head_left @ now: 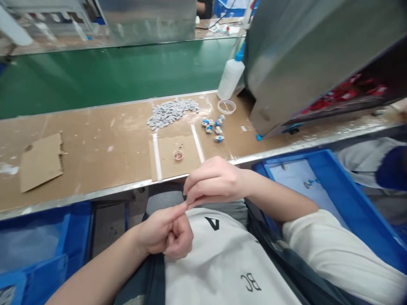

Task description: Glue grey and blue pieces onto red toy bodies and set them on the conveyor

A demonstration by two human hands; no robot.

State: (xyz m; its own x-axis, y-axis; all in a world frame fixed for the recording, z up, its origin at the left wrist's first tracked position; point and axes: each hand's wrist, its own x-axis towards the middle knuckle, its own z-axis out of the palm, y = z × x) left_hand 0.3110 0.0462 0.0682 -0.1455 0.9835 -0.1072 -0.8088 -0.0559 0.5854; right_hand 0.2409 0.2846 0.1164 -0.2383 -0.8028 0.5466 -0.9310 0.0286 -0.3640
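Observation:
Both hands meet above my lap, in front of the table's edge. My left hand [173, 233] is closed, its fingers curled and its thumb pressed toward the other hand's fingertips. From the right, my right hand [213, 182] comes in with its fingers pinched together at that same spot. Whatever lies between the fingertips is too small or hidden to make out. Beyond the hands, a small round cup [178, 155] with reddish contents rests on a cardboard sheet [168, 169]. Several small blue, white and yellow parts [218, 130] lie to its right, and a pile of flat grey pieces [171, 113] lies behind.
A white squeeze bottle [231, 78] with a blue cap stands behind a clear ring [227, 106]. The metal machine housing [302, 55] looms at right. Blue bins [337, 178] flank me below table height. A loose cardboard piece [43, 163] lies at left.

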